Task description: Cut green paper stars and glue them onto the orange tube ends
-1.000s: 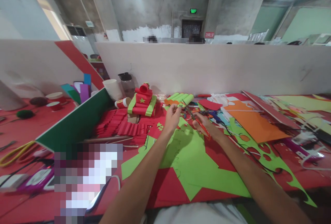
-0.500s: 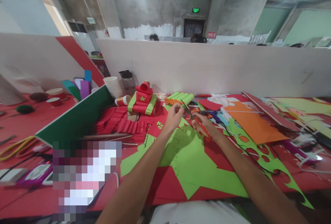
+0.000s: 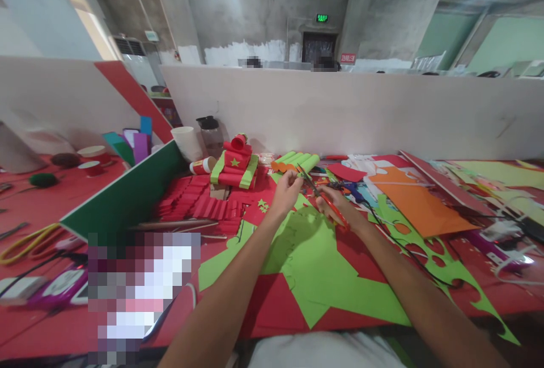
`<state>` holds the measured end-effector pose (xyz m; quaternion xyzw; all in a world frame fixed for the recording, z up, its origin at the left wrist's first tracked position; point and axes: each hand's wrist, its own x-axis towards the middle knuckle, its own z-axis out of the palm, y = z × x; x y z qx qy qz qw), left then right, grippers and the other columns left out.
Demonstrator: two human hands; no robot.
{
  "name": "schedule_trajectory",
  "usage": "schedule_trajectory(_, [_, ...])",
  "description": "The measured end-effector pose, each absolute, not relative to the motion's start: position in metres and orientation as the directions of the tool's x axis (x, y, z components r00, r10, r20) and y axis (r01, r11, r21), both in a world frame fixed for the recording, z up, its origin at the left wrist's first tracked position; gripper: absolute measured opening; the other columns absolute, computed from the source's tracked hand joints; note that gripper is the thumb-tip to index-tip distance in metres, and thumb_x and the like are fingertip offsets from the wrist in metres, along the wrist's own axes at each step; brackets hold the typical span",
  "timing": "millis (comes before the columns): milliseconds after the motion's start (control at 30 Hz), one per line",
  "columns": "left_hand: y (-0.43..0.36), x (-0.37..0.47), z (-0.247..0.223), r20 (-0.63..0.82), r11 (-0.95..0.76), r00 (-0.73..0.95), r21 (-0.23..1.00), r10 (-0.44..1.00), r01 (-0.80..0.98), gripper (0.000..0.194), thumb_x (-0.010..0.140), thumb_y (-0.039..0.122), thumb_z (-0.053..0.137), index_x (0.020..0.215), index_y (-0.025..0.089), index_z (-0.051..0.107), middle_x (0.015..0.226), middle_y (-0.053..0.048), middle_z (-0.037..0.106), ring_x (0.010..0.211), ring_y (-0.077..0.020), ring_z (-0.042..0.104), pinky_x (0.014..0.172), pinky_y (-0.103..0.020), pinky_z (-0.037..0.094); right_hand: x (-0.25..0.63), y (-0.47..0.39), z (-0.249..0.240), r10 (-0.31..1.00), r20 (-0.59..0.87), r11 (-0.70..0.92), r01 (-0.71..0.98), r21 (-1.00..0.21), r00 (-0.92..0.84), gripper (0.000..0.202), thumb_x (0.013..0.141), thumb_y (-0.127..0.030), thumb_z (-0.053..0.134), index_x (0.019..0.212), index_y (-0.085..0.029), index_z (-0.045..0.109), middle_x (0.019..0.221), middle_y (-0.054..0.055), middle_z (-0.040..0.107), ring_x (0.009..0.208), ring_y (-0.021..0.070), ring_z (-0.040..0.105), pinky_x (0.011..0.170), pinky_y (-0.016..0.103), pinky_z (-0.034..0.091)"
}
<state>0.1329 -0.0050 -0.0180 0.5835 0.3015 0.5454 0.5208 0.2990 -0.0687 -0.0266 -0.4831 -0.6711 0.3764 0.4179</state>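
Hardly anything has been shifted since a second ago: the scissors [image 3: 313,185] are held in almost the same spot above the green paper [image 3: 314,272], so slow, careful snipping is suggested. By the left hand [image 3: 287,188] a tiny green scrap [image 3: 300,175] seems to be pinched, fingertips together, beside the blades; by the right hand [image 3: 330,201], fingers curled closed, the scissors are gripped. Red table [image 3: 46,328] is overlaid with paper — small stars [image 3: 262,205] included — and backed by a white partition [image 3: 297,102]; beyond, an exit sign [image 3: 322,18] is lit.
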Motion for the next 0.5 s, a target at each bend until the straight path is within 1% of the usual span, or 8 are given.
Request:
schedule_trajectory(200, [-0.0052,0.1328,-0.0174,0.31,-0.258,0.232,0.939,0.922,-0.227,0.016,0.079,0.03,0.06,0.075,0.019,0.049,0.07,0.003,0.058,0.067,-0.0116,0.059,0.063,-0.023,0.046,0.2975,-0.0725,-0.0223,0.962,0.196,0.254,0.355,-0.9,-0.191,0.048,0.082,-0.065,0.064,0.098,-0.02,0.058,0.063,-0.005,0.051,0.044,0.0089,0.041,0.044,0.021,0.037])
schedule_trajectory(333, [-0.006,0.1331,-0.0174,0.29,-0.233,0.227,0.941,0.93,-0.246,0.018,0.079,0.031,0.063,0.075,0.019,0.05,0.07,0.003,0.058,0.067,-0.0118,0.06,0.063,-0.023,0.047,0.2971,-0.0732,-0.0215,0.962,0.196,0.256,0.367,-0.895,-0.193,0.049,0.083,-0.065,0.062,0.101,-0.019,0.058,0.063,-0.006,0.05,0.042,0.0081,0.039,0.043,0.021,0.036])
schedule_trajectory(500, [-0.0064,0.1333,-0.0172,0.281,-0.223,0.229,0.942,0.932,-0.251,0.018,0.079,0.03,0.063,0.074,0.019,0.05,0.069,0.003,0.058,0.066,-0.0119,0.059,0.063,-0.023,0.048,0.2988,-0.0707,-0.0254,0.96,0.214,0.267,0.362,-0.893,-0.179,0.046,0.083,-0.063,0.064,0.099,-0.02,0.058,0.063,-0.005,0.051,0.044,0.0092,0.041,0.044,0.021,0.037])
